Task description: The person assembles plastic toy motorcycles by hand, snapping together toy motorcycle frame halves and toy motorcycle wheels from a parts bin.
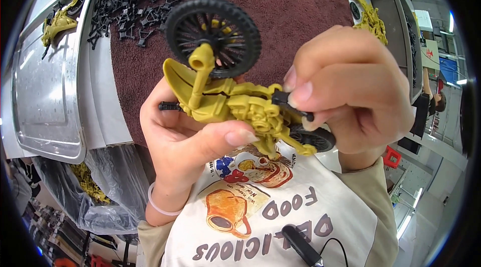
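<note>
My left hand (188, 139) grips a yellow plastic toy motorcycle (220, 106) by its middle, thumb across the near side. It is tilted, with one black spoked wheel (213, 36) at the upper left. The other black wheel (318, 138) is at the lower right, partly behind the yellow frame. Between thumb and fingertips, my right hand (355, 91) pinches a small black plastic part (281, 98) against the body near that rear wheel. The fingers partly cover this part, so I cannot tell whether it is fastened. A short black handlebar end (169, 106) sticks out at the left.
Many small black plastic parts (128, 4) lie heaped on a brown towel (295, 1). At left, a metal tray (50, 111) holds another yellow toy motorcycle (60, 22). Yellow pieces (371, 19) are piled far right. A clear plastic bag (112, 202) with yellow parts hangs lower left.
</note>
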Demonstrator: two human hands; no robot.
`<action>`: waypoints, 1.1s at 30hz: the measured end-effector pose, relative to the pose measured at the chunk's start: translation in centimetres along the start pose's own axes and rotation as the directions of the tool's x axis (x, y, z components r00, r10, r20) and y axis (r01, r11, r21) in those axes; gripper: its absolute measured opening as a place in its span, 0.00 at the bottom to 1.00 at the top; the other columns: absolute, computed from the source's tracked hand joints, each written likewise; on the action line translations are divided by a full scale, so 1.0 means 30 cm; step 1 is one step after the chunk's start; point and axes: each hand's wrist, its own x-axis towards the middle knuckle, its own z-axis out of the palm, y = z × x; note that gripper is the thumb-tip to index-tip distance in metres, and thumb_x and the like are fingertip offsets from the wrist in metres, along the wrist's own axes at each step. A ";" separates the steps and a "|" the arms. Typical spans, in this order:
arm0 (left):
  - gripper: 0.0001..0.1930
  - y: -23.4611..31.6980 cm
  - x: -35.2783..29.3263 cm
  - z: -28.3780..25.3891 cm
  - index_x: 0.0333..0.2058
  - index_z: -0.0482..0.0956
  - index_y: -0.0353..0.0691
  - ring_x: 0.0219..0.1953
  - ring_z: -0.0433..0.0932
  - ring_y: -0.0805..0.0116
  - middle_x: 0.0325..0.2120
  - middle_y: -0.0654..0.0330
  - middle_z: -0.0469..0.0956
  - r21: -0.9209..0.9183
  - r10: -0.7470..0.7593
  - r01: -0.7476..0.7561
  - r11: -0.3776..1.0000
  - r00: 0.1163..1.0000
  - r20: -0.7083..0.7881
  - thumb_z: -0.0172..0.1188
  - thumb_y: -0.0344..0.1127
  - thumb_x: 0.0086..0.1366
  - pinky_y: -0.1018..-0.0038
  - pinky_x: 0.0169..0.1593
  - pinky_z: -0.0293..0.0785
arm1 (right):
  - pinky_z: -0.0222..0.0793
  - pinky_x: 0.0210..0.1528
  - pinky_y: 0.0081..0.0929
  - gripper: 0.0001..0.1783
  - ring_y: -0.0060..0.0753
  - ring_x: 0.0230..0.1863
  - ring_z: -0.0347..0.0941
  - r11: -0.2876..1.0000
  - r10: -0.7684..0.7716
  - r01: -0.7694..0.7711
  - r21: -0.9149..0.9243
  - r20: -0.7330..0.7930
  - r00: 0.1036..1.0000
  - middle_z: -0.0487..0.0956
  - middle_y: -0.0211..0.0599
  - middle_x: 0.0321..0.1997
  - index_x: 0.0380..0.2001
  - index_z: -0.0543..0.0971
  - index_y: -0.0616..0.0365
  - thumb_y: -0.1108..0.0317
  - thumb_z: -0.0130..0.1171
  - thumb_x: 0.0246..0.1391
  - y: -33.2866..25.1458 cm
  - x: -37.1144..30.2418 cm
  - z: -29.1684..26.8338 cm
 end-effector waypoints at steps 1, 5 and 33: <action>0.41 0.003 0.002 -0.007 0.50 0.67 0.29 0.47 0.75 0.63 0.46 0.51 0.73 0.000 -0.002 0.002 1.000 1.000 0.002 0.78 0.46 0.42 0.69 0.53 0.71 | 0.68 0.24 0.19 0.05 0.27 0.23 0.73 1.000 0.002 -0.002 0.006 -0.005 1.000 0.75 0.41 0.28 0.31 0.77 0.63 0.78 0.61 0.49 0.002 -0.005 0.005; 0.40 0.006 -0.003 -0.010 0.48 0.69 0.28 0.44 0.76 0.62 0.43 0.50 0.75 0.058 0.004 -0.004 0.998 1.000 -0.011 0.79 0.44 0.41 0.69 0.52 0.72 | 0.68 0.24 0.21 0.04 0.27 0.22 0.73 1.000 -0.010 0.011 0.029 -0.027 1.000 0.75 0.40 0.27 0.31 0.76 0.62 0.79 0.59 0.49 0.008 -0.010 0.012; 0.26 -0.039 0.002 -0.003 0.42 0.73 0.22 0.38 0.81 0.64 0.36 0.46 0.80 0.003 0.472 -0.472 0.882 0.881 0.018 0.73 0.20 0.43 0.70 0.43 0.79 | 0.72 0.41 0.24 0.36 0.33 0.40 0.75 0.812 0.328 -0.327 0.484 0.084 0.941 0.73 0.48 0.41 0.44 0.72 0.67 0.50 0.72 0.40 0.016 -0.074 0.021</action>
